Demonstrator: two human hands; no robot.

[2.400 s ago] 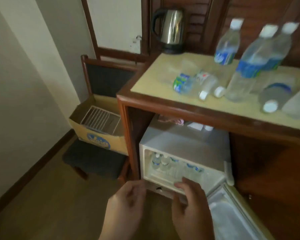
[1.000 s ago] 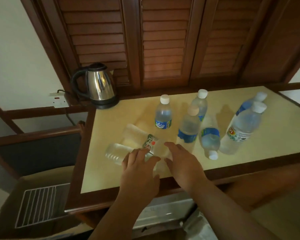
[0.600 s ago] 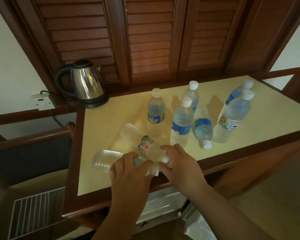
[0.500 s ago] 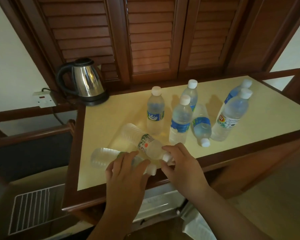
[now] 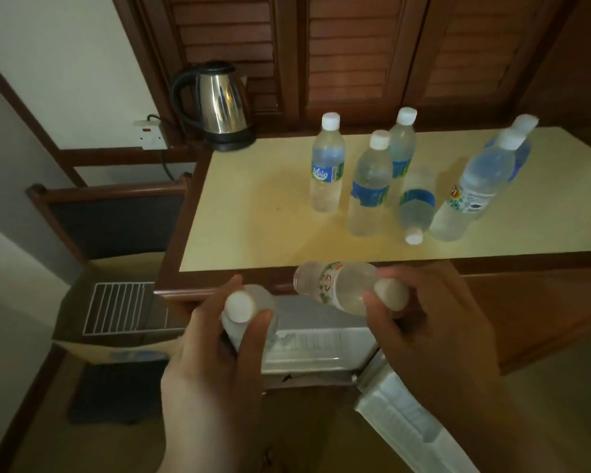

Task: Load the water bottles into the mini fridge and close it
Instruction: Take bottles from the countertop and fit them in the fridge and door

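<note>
The left hand [image 5: 219, 356], low and centre-left in the frame, grips a clear bottle [image 5: 249, 319] by its neck, white cap turned toward the camera and its body mostly hidden behind the fingers. Just right of it, the right hand [image 5: 434, 329] pinches a second bottle [image 5: 335, 288] at the capped end, so the bottle lies sideways with its base pointing left (a green and red label shows on its middle). Both bottles are held off the surface, in front of its near edge and above the mini fridge [image 5: 318, 343], whose white top shows between the hands. The fridge door [image 5: 410, 418] hangs open toward the lower right. Beyond, on the cream surface [image 5: 260, 213], five bottles stand upright in the upper right of the frame, and a sixth [image 5: 415, 206] lies among them, cap toward the camera. A steel kettle [image 5: 219, 104] sits at the surface's far left corner.
</note>
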